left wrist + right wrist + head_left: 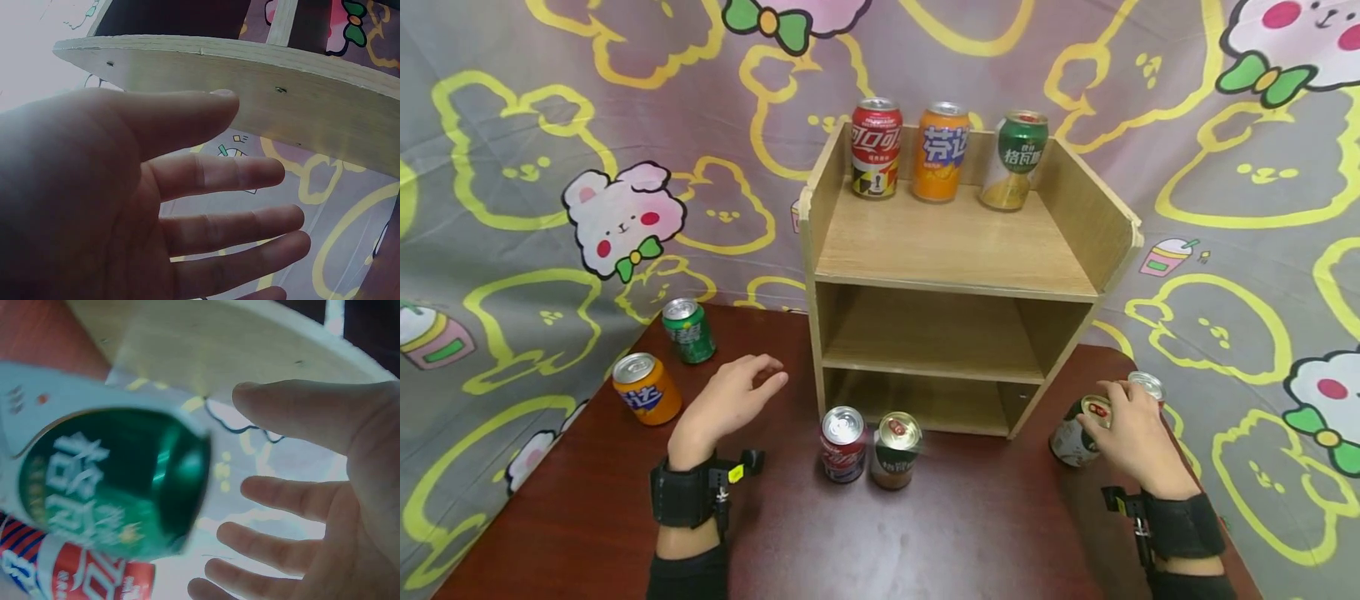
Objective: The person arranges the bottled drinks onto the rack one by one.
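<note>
Tilted green-white can (1072, 437) beside right hand (1131, 437)

Chinese lettering shows on the shelf's cans: 可口可乐 in white on the red cola can (876, 148), 芬达 in blue on the orange can (941, 152), and white, unreadable characters on the green can (1022, 157).

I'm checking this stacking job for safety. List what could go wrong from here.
The right hand reaches an already tilted green can with open fingers; it might tip onto the table. A red can stands close behind and could be knocked. The left hand hovers near the shelf; a swing might bump it and shake the top cans.
</note>
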`<move>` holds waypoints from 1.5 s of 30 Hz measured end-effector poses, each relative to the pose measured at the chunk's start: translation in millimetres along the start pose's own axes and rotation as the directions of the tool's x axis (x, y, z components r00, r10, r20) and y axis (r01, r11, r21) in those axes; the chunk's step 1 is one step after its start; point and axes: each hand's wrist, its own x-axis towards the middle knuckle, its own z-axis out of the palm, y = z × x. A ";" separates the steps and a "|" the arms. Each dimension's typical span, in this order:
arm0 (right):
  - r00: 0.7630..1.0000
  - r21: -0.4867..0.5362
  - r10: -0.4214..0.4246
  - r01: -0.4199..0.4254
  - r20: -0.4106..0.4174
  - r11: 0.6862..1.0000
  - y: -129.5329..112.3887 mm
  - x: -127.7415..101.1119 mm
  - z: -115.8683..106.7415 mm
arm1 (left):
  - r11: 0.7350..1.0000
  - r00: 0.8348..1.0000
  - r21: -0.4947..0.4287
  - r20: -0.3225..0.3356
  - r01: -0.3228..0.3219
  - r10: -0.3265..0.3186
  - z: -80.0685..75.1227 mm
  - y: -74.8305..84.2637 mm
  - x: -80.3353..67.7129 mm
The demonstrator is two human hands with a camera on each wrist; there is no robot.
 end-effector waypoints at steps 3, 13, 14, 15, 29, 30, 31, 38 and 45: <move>0.997 0.012 0.038 -0.039 0.064 0.999 8.4 0.3 2.8 | 1.000 1.000 -0.004 0.009 -0.004 0.004 0.0 0.1 0.8; 0.978 0.149 0.106 -0.133 0.179 0.980 31.4 0.6 22.5 | 1.000 0.999 -0.002 0.032 0.009 -0.009 -2.8 0.0 1.0; 0.976 0.164 0.118 -0.148 0.181 0.975 33.7 -0.2 25.3 | 1.000 0.999 -0.004 0.035 0.011 -0.011 -2.3 0.2 1.0; 0.976 0.177 0.133 -0.164 0.175 0.970 35.3 0.0 27.9 | 1.000 0.999 -0.006 0.036 0.011 -0.011 -2.9 0.5 1.1; 0.914 0.283 0.398 -0.404 0.080 0.870 35.2 -12.3 51.1 | 0.999 0.999 -0.016 0.037 0.028 -0.027 -0.6 -3.2 0.5; 0.911 0.280 0.405 -0.411 0.082 0.867 35.9 -12.9 52.0 | 0.999 0.999 -0.018 0.038 0.026 -0.025 -0.5 -3.3 0.6; 0.908 0.275 0.410 -0.417 0.083 0.866 36.4 -13.4 52.6 | 1.000 0.999 -0.019 0.039 0.025 -0.024 -0.4 -3.2 0.6; 0.916 0.224 0.399 -0.397 0.041 0.890 37.5 -15.0 53.0 | 0.999 0.999 -0.021 0.037 0.026 -0.025 -1.3 -3.3 0.0; 0.942 0.225 0.335 -0.332 0.025 0.916 27.9 -12.7 41.7 | 0.999 0.999 -0.021 0.028 0.027 -0.026 -4.0 -3.3 -0.1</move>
